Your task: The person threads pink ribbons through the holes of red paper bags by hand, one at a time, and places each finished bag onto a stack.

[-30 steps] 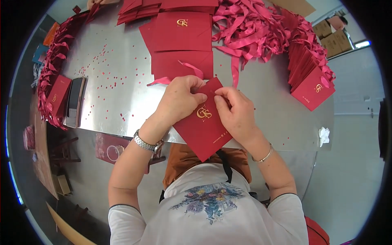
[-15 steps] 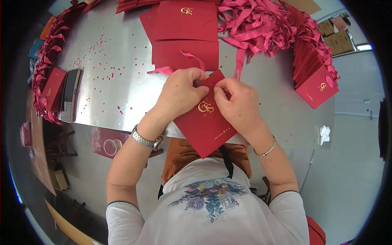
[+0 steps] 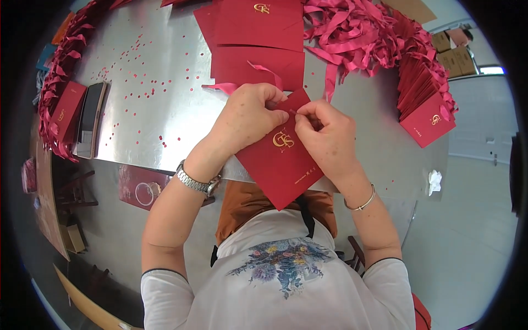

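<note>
A red card [image 3: 283, 170] with gold print is held at a slant above the table's near edge. My left hand [image 3: 250, 115] is closed on its upper left edge, thumb on the front. Near the card's upper end, my right hand [image 3: 328, 135] pinches a tiny reddish bit that looks like ribbon; fingertips hide most of it. Two tails of pink ribbon [image 3: 268, 71] show beyond my left hand, and their join to the card is hidden. Just beyond lies a stack of flat red cards [image 3: 258, 63].
A heap of loose pink ribbons [image 3: 352, 36] lies at the back right. Rows of ribboned red cards [image 3: 421, 82] line the right and left sides. A phone [image 3: 91, 121] sits at left. Small red paper dots [image 3: 146, 88] dot the metal table [image 3: 137, 140]. A crumpled white tissue [image 3: 434, 181] lies at right.
Both hands and the card sit slightly further right in the view, as the whole scene has shifted a little. My right fingertips have drawn slightly away from my left thumb, and a reddish bit shows between them.
</note>
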{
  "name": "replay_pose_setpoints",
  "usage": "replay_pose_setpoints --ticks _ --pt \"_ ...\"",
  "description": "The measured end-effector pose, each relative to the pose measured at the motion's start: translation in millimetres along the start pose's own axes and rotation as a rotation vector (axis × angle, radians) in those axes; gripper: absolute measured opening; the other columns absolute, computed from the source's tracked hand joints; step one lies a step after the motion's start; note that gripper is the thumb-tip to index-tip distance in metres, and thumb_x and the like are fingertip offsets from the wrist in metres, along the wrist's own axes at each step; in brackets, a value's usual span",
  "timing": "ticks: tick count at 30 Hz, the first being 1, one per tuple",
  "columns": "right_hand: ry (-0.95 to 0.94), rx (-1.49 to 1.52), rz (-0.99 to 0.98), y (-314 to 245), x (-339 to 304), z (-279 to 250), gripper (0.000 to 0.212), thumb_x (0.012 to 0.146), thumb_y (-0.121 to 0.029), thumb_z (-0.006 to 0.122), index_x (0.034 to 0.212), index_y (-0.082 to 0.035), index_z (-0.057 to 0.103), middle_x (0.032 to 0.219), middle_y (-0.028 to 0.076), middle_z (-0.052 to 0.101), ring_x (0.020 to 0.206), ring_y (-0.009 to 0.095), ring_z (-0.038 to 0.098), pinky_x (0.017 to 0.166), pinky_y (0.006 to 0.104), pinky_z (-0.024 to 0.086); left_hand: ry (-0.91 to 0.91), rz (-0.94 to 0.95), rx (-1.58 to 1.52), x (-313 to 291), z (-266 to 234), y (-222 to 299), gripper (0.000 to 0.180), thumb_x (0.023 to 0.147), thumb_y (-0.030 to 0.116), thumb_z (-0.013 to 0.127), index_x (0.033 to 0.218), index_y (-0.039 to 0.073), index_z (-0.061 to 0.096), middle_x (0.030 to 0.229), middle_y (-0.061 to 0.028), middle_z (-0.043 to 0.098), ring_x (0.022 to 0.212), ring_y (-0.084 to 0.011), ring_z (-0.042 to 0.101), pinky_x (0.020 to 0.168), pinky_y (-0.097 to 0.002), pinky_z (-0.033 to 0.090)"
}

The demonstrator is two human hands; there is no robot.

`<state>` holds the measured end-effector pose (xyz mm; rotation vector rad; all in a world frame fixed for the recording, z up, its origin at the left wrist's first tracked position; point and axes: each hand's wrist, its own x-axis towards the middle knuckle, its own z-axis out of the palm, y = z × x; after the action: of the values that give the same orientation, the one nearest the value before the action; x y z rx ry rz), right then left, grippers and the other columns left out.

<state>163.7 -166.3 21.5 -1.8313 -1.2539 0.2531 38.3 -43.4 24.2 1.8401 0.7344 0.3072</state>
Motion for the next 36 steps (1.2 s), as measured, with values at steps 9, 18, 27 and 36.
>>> replay_pose_setpoints --ticks 9,18,27,36 --pt "-0.147 -0.519 -0.195 -15 12 2 0.008 0.073 -0.006 0.067 0.078 -0.003 0.061 0.072 0.012 0.066 0.064 0.029 0.067 0.055 0.0379 0.052 0.095 0.105 0.103 0 10 -10 0.023 0.077 0.006 0.071 0.098 -0.003 0.067 0.084 -0.0107 0.07 0.076 -0.0156 0.065 0.07 -0.029 0.051" --pt "-0.292 -0.471 -0.174 -16 28 0 0.012 0.072 -0.01 0.067 0.079 -0.002 0.063 0.074 0.017 0.067 0.07 0.032 0.069 0.062 0.0429 0.055 0.146 0.172 0.047 -2 13 -19 0.019 0.077 0.01 0.067 0.094 0.002 0.07 0.086 -0.0174 0.07 0.083 -0.0328 0.069 0.074 -0.0401 0.054" --pt "-0.312 -0.571 -0.248 -24 22 6 0.015 0.077 -0.007 0.064 0.088 0.002 0.06 0.073 0.023 0.065 0.072 0.045 0.065 0.066 0.0472 0.054 0.151 0.197 0.067 -4 11 -15 0.017 0.079 0.006 0.064 0.094 0.001 0.07 0.084 -0.0182 0.069 0.081 -0.0311 0.069 0.073 -0.0377 0.054" --pt "-0.308 -0.204 -0.057 -15 23 -7 0.024 0.082 -0.008 0.067 0.1 -0.001 0.053 0.079 0.02 0.067 0.079 0.041 0.066 0.069 0.0494 0.052 0.087 0.16 -0.267 -6 6 -20 0.024 0.081 -0.003 0.055 0.104 -0.003 0.062 0.085 -0.013 0.069 0.079 -0.0195 0.068 0.074 -0.032 0.052"
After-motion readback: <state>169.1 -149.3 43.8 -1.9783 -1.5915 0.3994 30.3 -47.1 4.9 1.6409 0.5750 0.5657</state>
